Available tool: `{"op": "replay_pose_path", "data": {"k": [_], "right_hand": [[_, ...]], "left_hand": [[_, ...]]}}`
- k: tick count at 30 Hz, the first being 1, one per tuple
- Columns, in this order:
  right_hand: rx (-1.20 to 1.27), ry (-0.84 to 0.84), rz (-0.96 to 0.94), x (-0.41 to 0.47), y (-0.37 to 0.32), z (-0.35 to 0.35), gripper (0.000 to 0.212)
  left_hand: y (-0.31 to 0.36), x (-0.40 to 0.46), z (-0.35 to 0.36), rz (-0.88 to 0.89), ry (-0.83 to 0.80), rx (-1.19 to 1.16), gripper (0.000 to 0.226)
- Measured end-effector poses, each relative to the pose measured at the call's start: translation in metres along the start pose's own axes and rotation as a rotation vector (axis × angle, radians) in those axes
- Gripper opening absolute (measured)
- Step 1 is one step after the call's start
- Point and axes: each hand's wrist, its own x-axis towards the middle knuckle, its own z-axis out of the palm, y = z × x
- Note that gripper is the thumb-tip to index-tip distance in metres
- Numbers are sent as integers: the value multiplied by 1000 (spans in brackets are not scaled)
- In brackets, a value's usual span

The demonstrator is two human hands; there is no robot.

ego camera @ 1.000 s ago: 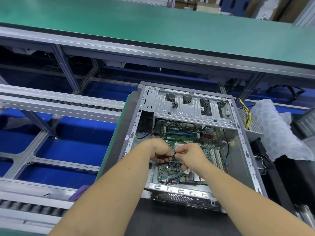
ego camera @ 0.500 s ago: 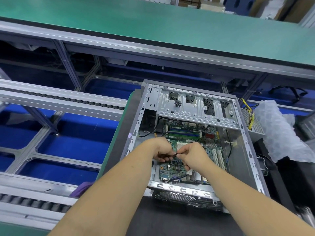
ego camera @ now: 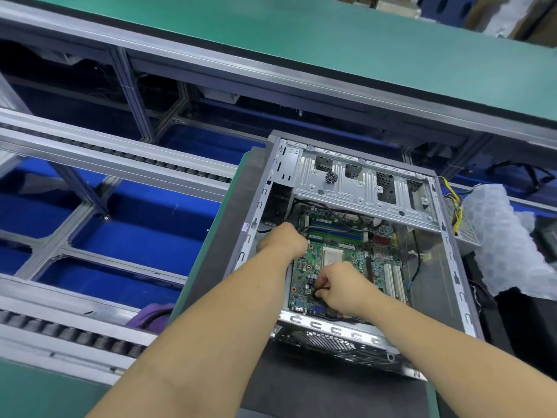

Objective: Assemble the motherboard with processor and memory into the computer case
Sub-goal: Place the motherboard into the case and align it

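Inside computer case (ego camera: 452,267), right-hand fingers (ego camera: 324,289) pinching black connector (ego camera: 317,292)

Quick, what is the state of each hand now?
Left hand: fingers curled, cannot tell if it holds anything.
Right hand: pinches a black cable over the motherboard.

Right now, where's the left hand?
Head view: left hand is inside the case, at the motherboard's upper-left corner, up and left of the right hand.

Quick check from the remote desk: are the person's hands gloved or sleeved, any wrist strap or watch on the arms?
No. The left hand and right hand are bare, without gloves. Both forearms are uncovered to the frame's edge: no sleeves, wrist strap, watch or rings visible.
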Motion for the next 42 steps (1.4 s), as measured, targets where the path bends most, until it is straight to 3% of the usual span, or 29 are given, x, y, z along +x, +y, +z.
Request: {"op": "replay_pose_path", "data": {"k": [14,26,42], "right_hand": [[-57,-6,-54,1,-1,5,15],[-141,-60,-79,-1,-9,3,15],[-17,3,-89,-3,2,3,14]], "left_hand": [[1,2,2,-24,-47,-52,10],[4,-2,2,-39,-70,-56,20],[4,-5,2,-34,-80,11,24]]}}
